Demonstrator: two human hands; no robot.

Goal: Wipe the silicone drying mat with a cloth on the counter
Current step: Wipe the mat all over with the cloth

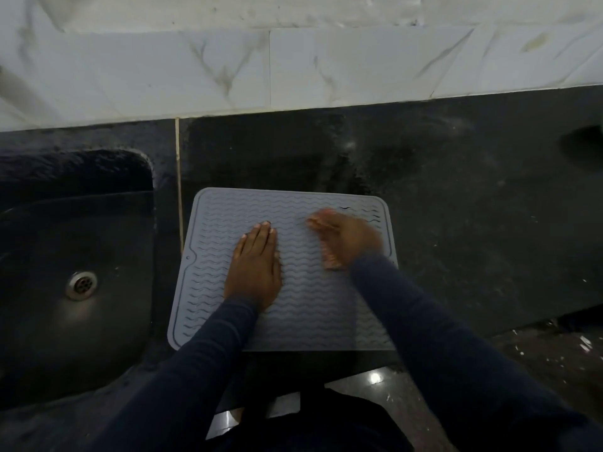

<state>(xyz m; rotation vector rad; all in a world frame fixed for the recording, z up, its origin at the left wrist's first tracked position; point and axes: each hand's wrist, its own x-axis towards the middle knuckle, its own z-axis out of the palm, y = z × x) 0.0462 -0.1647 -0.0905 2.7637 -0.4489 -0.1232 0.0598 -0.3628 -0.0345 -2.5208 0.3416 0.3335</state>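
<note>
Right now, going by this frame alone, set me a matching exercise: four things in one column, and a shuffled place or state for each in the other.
Things:
1. left hand
2. right hand
3. mat
4. drain

Places or states:
A. in the sink, left of the mat
B. flat on the mat, fingers straight
C. blurred, on top of a pinkish cloth
D. grey, lying on the dark counter

Pairs: 1-B, 2-C, 3-D, 4-A

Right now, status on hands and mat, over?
Left hand flat on mat. Right hand blurred, over cloth, mat's far right. Nothing else on mat.
</note>
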